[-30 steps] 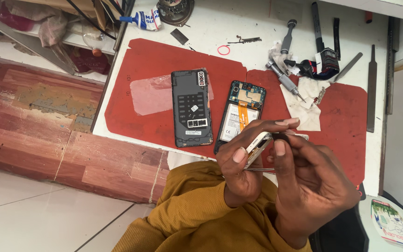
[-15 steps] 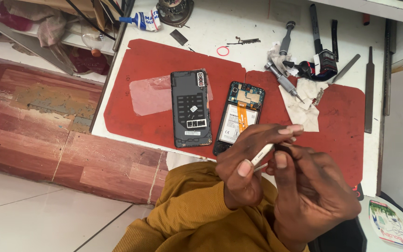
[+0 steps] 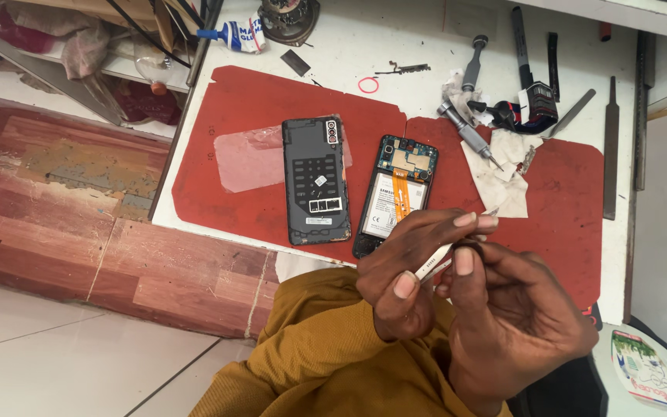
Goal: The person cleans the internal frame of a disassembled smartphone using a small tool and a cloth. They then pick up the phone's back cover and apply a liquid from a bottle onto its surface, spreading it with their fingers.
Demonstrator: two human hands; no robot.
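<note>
While the black back cover [image 3: 316, 181] lies on the red mat [image 3: 256, 100] with the opened phone [image 3: 395, 193] just beside it, the left hand [image 3: 407, 274] pinches a thin white strip [image 3: 435, 264] between thumb and fingers, above the mat's near edge; the right hand [image 3: 515, 324] closes on that strip too, a grey screwdriver [image 3: 468, 135] further back
</note>
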